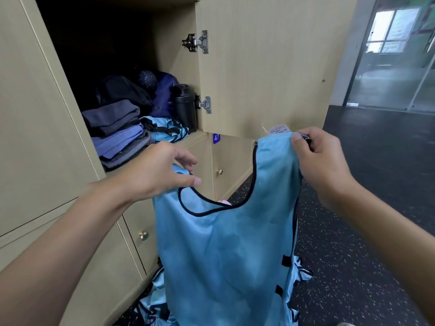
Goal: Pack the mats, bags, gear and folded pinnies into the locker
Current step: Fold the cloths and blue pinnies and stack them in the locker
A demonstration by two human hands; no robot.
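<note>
Light blue pinnie [223, 250], smooth and slightly glossy with black piping round the scooped neck, hangs unfolded in front of the locker [174, 67], below its open compartment. The left hand [160, 170] pinches one shoulder strap between thumb and fingertips. The right hand [320, 165] grips the other strap, fingers curled tightly round it, with a white label [279, 129] showing just above. Black tabs run down one side edge of the garment.

Inside the locker, at the left: a stack of folded mats [117, 132], grey and lilac, ribbed at the edges. Beside it, at the front lip: a folded pinnie [167, 130] of the same blue. Behind these: a black bag [122, 90] and a navy bag [164, 95], both soft and slumped. Against the locker's right wall: a black cylindrical bottle [186, 107], upright.

The door [263, 67], pale wood-grain laminate, stands open on two steel hinges [200, 42]. At the locker's foot, on the speckled rubber floor [353, 255], lies a crumpled heap of blue pinnies [153, 302].
</note>
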